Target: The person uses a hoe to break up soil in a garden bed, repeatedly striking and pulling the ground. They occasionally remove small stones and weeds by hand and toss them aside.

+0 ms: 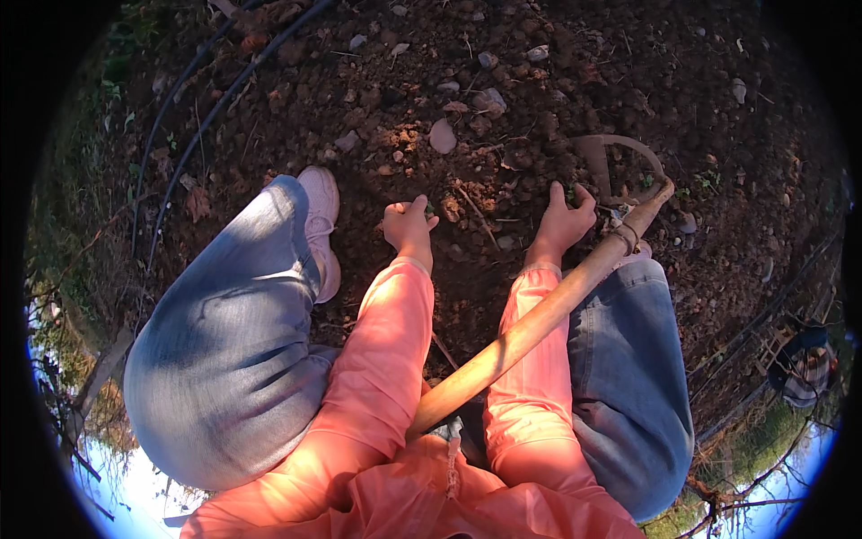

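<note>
My left hand (409,226) is low over the dark soil, its fingers curled round a small bit of green leaf. My right hand (564,214) is near the soil to the right, with thumb and forefinger raised and a green sprig (572,195) at the fingertips; whether it is gripped is unclear. A hoe's wooden handle (525,343) slants across my right forearm from my lap. Its curved metal head (599,165) rests on the soil just beyond my right hand.
Black irrigation hoses (195,138) curve across the upper left. Stones (490,101) and a flat dry leaf (442,136) lie ahead. My pink shoe (322,229) stands left of my hands. Branches (714,498) and a dark plaid item (803,370) are at the lower right.
</note>
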### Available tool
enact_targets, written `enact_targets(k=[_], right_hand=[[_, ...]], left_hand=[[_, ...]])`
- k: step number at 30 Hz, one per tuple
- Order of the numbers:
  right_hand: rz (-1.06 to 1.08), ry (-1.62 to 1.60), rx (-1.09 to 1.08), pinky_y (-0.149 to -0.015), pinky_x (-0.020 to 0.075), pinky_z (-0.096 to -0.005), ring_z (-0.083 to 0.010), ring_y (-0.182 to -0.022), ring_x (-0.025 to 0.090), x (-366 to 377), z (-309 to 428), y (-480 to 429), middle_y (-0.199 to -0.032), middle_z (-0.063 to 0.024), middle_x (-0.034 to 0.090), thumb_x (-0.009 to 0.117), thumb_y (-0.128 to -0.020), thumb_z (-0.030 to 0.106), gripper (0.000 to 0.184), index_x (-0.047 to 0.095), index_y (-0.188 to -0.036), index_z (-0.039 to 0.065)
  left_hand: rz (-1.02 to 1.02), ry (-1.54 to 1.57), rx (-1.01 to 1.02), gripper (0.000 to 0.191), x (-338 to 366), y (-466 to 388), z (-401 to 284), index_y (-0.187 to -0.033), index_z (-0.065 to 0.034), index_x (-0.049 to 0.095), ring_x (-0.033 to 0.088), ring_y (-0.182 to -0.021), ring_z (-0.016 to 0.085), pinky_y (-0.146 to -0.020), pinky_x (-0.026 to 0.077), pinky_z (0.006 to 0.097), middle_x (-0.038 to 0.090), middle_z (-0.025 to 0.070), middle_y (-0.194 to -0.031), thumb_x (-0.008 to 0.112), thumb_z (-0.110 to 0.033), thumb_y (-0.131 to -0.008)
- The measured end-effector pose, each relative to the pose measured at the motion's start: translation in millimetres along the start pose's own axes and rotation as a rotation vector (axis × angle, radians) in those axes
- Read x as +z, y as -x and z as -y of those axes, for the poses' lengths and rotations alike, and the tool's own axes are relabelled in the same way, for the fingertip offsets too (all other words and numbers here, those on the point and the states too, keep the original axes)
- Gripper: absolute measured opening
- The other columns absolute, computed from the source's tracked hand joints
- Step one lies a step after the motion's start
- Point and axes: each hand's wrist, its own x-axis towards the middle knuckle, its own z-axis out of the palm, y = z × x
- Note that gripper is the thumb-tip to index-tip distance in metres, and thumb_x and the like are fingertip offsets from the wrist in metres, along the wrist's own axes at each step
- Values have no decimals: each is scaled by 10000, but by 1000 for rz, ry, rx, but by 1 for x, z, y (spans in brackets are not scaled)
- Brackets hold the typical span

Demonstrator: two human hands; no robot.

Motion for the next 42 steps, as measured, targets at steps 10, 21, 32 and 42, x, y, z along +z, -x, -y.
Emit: enact_targets(k=[10,21,32,42], right_hand=[[103,-214,299,-720,511,-300,-153,-731,619,3,13,1,-827,-66,690,763,-800,165,227,684,-921,-11],[271,-525,-16,-593,436,-245,-70,-636,484,8,81,45,-713,23,598,754,-814,122,145,654,-844,22],[631,-56,-212,-850,520,-378,-315,-960,667,28,61,89,-1047,-142,691,674,-834,151,295,674,-1113,56],[779,-683,473,-603,440,-239,-78,-681,577,31,60,52,-822,6,686,767,-831,162,192,716,-949,20]], left_hand=[[-55,8,-134,131,0,-28,-3,-766,72,569,621,-654,212,-630,666,336,605,124,-826,671,153,-782],[-139,103,-136,98,2,-20,-32,-788,102,622,712,-640,275,-530,623,290,672,160,-849,699,97,-727],[561,326,161,101,27,-6,-84,-902,71,654,657,-787,228,-646,635,337,658,129,-910,615,98,-813],[190,-83,52,142,11,-23,-22,-839,13,697,649,-681,177,-554,598,294,669,101,-852,575,80,-811]])
